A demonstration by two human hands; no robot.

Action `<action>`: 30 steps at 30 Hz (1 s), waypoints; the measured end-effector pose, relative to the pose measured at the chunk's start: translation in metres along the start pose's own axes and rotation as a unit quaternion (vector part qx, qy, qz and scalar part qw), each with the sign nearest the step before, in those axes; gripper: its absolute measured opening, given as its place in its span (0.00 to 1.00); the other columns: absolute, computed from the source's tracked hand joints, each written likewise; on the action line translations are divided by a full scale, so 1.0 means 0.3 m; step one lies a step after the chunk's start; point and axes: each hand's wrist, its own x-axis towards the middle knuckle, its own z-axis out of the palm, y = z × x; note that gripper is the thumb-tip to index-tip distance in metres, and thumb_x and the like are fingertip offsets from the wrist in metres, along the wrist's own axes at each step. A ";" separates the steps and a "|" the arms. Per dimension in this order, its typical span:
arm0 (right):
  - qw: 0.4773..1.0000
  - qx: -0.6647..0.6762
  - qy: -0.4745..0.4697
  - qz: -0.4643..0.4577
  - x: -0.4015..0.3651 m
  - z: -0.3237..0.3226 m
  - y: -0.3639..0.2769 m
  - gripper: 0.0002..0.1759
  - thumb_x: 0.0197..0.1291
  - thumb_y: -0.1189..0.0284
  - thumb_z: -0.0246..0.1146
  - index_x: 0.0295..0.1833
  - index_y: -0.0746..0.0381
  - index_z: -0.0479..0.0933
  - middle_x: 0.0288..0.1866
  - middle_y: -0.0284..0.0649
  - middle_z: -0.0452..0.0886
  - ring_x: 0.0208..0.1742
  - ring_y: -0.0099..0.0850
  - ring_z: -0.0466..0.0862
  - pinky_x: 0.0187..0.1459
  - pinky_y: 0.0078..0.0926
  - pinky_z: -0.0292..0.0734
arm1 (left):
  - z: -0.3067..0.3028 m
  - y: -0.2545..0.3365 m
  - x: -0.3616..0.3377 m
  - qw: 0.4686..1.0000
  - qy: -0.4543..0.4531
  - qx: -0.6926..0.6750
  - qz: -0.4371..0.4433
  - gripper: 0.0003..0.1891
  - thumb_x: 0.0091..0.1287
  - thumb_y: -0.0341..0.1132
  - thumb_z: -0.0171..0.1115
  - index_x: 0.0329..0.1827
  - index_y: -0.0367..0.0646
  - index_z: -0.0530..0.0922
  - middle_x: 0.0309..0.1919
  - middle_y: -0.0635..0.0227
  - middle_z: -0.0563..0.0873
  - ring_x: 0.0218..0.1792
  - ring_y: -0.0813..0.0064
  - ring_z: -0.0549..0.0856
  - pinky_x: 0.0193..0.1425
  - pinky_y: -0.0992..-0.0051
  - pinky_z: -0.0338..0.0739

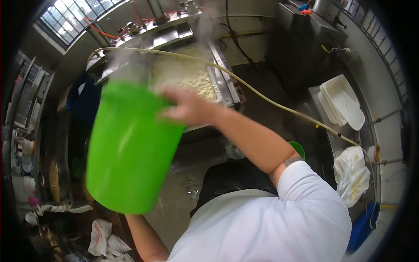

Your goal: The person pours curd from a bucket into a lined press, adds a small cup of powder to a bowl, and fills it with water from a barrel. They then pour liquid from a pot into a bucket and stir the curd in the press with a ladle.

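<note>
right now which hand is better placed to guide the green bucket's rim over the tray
Right, probably. The right hand grips the green bucket at its rim, next to the steaming tray of white food. The left forearm runs up under the bucket's base, its hand hidden.

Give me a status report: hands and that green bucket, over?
Right hand gripping rim of green bucket, tilted toward steaming tray. Left hand hidden behind bucket. Pale hose crosses beyond it.

The green bucket (pixel 131 153) hides the left hand; the right hand (pixel 187 107) at its rim is blurred.
</note>
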 end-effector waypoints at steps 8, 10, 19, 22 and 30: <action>0.942 -0.104 -0.087 0.306 -0.857 0.386 0.124 0.20 0.66 0.62 0.69 0.50 0.66 0.74 0.46 0.58 0.83 0.51 0.59 0.83 0.53 0.54 0.78 | -0.430 -0.370 -0.391 0.903 0.259 0.196 -0.281 0.41 0.79 0.72 0.42 0.63 0.37 0.78 0.50 0.60 0.86 0.48 0.61 0.86 0.55 0.54 0.83; 0.904 -0.144 -0.070 0.397 -1.061 0.375 0.254 0.21 0.67 0.60 0.69 0.51 0.67 0.74 0.47 0.60 0.83 0.53 0.60 0.83 0.53 0.54 0.78 | -0.391 -0.456 -0.468 0.895 0.241 0.222 -0.301 0.39 0.79 0.70 0.45 0.62 0.38 0.78 0.48 0.61 0.86 0.45 0.63 0.87 0.50 0.56 0.85; 0.704 -0.280 0.023 0.652 -1.677 0.124 0.803 0.18 0.65 0.68 0.70 0.54 0.67 0.78 0.51 0.61 0.86 0.53 0.61 0.85 0.53 0.56 0.81 | 0.089 -0.765 -0.723 0.796 0.025 0.479 -0.368 0.17 0.78 0.40 0.64 0.59 0.36 0.83 0.45 0.66 0.90 0.41 0.78 0.88 0.45 0.75 0.83; 0.635 -0.317 0.030 0.704 -1.757 0.056 0.898 0.17 0.64 0.68 0.69 0.53 0.67 0.79 0.50 0.61 0.87 0.53 0.60 0.86 0.53 0.55 0.82 | 0.162 -0.780 -0.802 0.788 -0.025 0.514 -0.339 0.16 0.79 0.38 0.63 0.59 0.34 0.83 0.45 0.62 0.90 0.42 0.75 0.88 0.46 0.74 0.83; 0.828 -0.152 -0.168 0.513 -1.438 0.177 0.506 0.15 0.68 0.60 0.66 0.50 0.60 0.84 0.45 0.53 0.88 0.48 0.54 0.87 0.51 0.50 0.82 | 0.230 -0.635 -0.817 0.769 -0.059 0.576 -0.269 0.11 0.75 0.34 0.64 0.50 0.34 0.86 0.39 0.61 0.91 0.36 0.76 0.89 0.43 0.73 0.85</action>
